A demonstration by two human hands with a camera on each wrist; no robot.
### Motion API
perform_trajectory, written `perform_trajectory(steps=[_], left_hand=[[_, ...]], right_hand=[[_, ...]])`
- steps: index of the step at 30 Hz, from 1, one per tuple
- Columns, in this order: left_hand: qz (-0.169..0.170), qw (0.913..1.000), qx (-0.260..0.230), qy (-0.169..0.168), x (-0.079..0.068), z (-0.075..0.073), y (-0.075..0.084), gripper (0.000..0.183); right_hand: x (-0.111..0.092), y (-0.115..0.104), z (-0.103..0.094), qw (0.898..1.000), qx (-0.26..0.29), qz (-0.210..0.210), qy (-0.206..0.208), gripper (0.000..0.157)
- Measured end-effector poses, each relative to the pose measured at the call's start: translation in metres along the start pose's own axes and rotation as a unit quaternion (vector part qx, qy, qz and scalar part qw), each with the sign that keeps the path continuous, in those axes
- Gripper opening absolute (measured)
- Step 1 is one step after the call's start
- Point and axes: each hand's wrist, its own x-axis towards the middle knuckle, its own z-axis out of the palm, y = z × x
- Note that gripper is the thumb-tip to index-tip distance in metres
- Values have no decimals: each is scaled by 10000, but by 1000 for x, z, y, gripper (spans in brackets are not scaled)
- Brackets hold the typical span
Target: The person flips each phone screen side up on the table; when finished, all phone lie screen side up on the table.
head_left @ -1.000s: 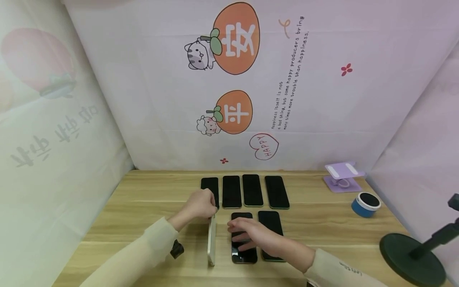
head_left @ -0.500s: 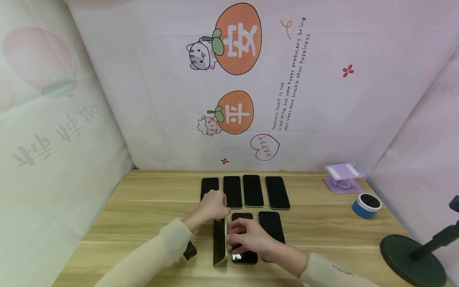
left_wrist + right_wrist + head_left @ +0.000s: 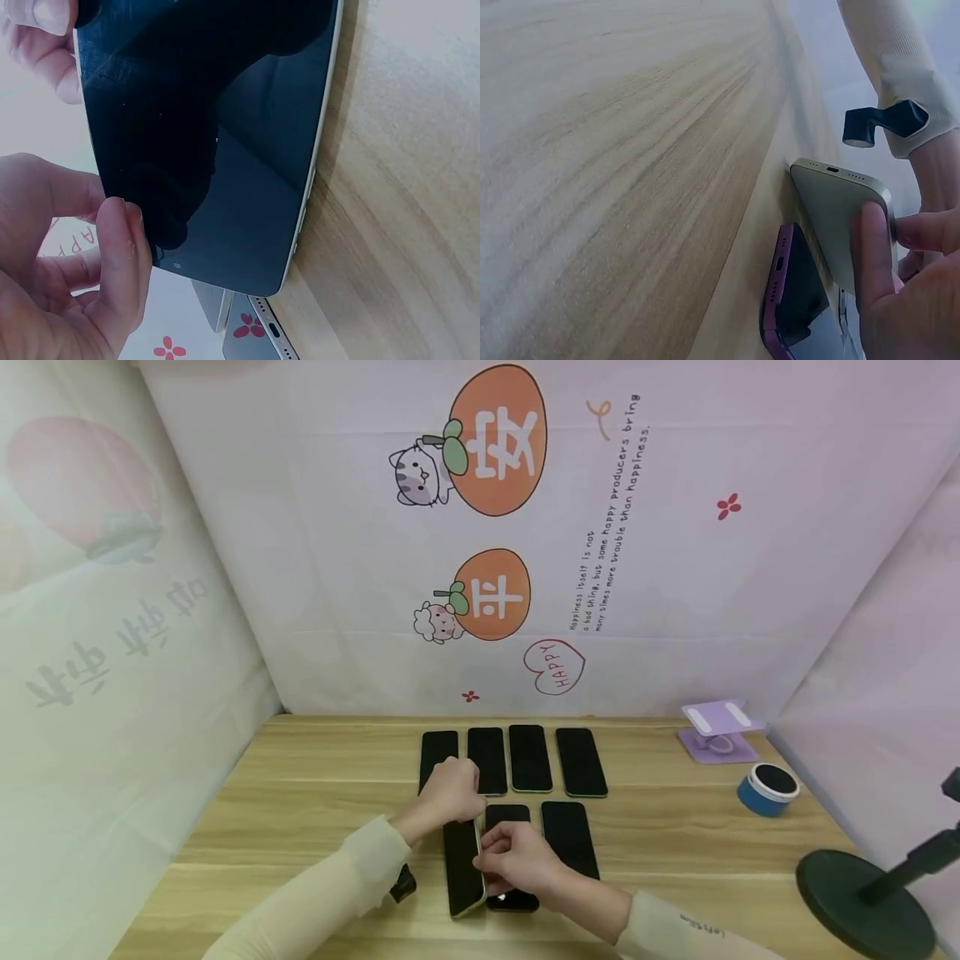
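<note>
A smartphone [image 3: 463, 868] with a pale metal edge stands tilted on the table, its dark screen facing up and left and its right long edge raised. My left hand [image 3: 452, 789] pinches it at the far end; in the left wrist view, the fingers [image 3: 120, 255] meet at the corner of its screen. On the raised edge, my right hand [image 3: 517, 860] holds it between thumb and fingers, one finger [image 3: 874, 255] lying along the pale back. Beneath the right hand lies a second smartphone [image 3: 512, 903], partly hidden, showing a purple edge [image 3: 778, 281] in the right wrist view.
Another smartphone [image 3: 572, 835] lies right of the hands. Several more lie in a row behind, including one smartphone [image 3: 529, 758]. At the right are a purple phone stand [image 3: 718, 739], a blue and white round container [image 3: 767, 792] and a dark stand base [image 3: 866, 902].
The held smartphone has moved right and tipped from nearly upright toward lying screen up. My left hand moved right with it. My right hand's fingers have closed onto its raised edge.
</note>
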Motion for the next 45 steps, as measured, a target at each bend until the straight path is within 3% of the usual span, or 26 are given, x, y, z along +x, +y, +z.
perform_trajectory(steps=[7,14,16,18,21,25,30,34,38,41,45], left_hand=[[125,9999,57,91,0,2,-2,43],[498,9967,49,641,-12,-3,-21,23],[659,9958,149,610,-18,-8,-29,14],[689,9968,239,327,-26,-15,-37,5],[569,9968,448,-326,-40,-25,-48,33],[419,9893,848,-1113,-59,-31,-59,76],[741,9750,1043,-1816,-74,-27,-65,119],[954,9680,1094,-2048,-79,-21,-66,131],[825,9681,1098,-2097,-80,-17,-65,133],[783,9693,1090,-2058,-80,-16,-65,131],[778,9696,1067,-2061,-80,-15,-68,131]], right_hand=[[2,2,-1,9997,-193,-57,166,29],[2,6,0,9993,-244,14,275,26],[1,6,0,9992,-236,34,318,25],[0,6,0,9991,-231,7,346,27],[0,6,0,9991,-235,-86,352,36],[0,7,2,9990,-219,-233,315,48],[0,10,4,9985,-208,-394,311,55],[0,12,6,9980,-310,-466,276,59],[0,11,9,9970,-488,-575,149,65],[-1,10,12,9919,-1002,-775,61,72],[-2,7,16,9771,-1858,-1031,-62,81]])
